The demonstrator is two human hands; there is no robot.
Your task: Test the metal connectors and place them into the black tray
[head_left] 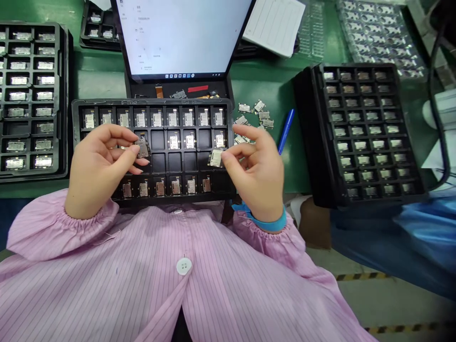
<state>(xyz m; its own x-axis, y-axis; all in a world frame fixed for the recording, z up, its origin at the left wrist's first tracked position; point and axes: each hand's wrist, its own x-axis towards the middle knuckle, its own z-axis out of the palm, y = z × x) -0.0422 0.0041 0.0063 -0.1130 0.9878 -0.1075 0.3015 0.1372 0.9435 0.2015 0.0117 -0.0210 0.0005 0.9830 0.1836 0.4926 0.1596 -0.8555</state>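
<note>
A black compartment tray (78, 118) lies in front of me on the green mat, with small metal parts in its top row, bottom row and a few middle cells. My left hand (98, 173) hovers over the tray's left side and pinches one small metal part (143, 148) between thumb and fingers. My right hand (258, 173) is at the tray's right edge, thumb and forefinger closed on another small metal part (215, 158). A blue strap (267, 223) circles my right wrist.
A lit screen (181, 35) stands behind the tray. Loose metal parts (254, 116) and a blue pen (285, 130) lie to the right. Filled black trays sit at the left (32, 95) and right (363, 133). Papers (274, 23) and clear blister trays (381, 33) lie at the back.
</note>
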